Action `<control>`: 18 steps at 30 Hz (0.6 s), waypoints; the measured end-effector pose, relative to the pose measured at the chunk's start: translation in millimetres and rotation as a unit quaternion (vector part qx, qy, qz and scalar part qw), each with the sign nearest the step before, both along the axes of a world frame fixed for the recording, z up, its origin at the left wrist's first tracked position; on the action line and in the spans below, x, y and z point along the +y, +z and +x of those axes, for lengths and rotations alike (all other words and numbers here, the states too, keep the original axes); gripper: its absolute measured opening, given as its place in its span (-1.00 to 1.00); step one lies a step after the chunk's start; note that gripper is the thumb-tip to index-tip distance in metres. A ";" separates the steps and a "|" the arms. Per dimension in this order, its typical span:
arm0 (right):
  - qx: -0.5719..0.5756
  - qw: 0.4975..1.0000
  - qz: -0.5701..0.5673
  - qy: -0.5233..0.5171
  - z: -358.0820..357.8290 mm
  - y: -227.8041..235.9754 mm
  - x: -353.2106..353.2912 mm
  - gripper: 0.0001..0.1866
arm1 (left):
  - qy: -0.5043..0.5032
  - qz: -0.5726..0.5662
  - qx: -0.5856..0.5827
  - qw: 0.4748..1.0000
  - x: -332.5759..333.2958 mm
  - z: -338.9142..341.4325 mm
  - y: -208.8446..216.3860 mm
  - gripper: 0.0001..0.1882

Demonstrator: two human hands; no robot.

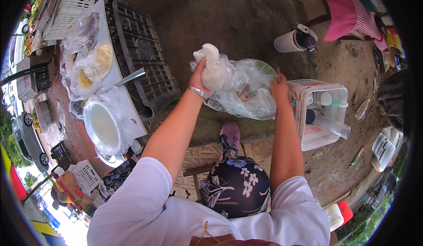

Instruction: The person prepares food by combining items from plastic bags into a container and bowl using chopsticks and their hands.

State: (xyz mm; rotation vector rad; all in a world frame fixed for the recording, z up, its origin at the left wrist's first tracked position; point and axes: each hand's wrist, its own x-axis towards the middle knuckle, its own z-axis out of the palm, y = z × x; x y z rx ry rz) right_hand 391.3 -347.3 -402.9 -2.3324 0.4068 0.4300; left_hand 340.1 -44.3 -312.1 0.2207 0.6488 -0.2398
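My left hand [201, 79] is closed around a soft white lump of food [210, 52], its lower part wrapped in clear plastic. To its right is a pale green dish [261, 66], mostly covered by a crumpled clear plastic bag [257, 107]. Something pinkish brown shows through the bag, too blurred to name. At the dish's right edge is my right hand [279, 89], fingers closed. A thin brown stick-like end [278, 72] sticks up from them; what it belongs to is hidden.
On the left, a white board [140, 124] bears bagged yellow food [86, 78] and a plastic-lined bowl [102, 121] of pale liquid. Behind it stands a black crate [143, 47]. A clear tub [304, 142] with cups is at my right; a white bottle [288, 42] lies farther off.
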 end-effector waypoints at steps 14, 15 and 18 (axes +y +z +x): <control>-0.031 0.967 0.227 -0.109 -56.0 80.9 17.9 -0.50 | 0.034 -0.032 -0.014 0.999 -7.7 -36.6 -0.1 -0.52; -0.032 0.971 0.214 -0.103 -58.8 82.9 18.6 -0.49 | 0.035 -0.039 -0.017 0.998 -6.9 -37.4 -3.6 -0.52; -0.030 0.985 0.156 -0.071 -65.6 81.1 15.2 -0.50 | 0.035 -0.054 -0.021 0.998 -7.2 -37.9 -5.2 -0.51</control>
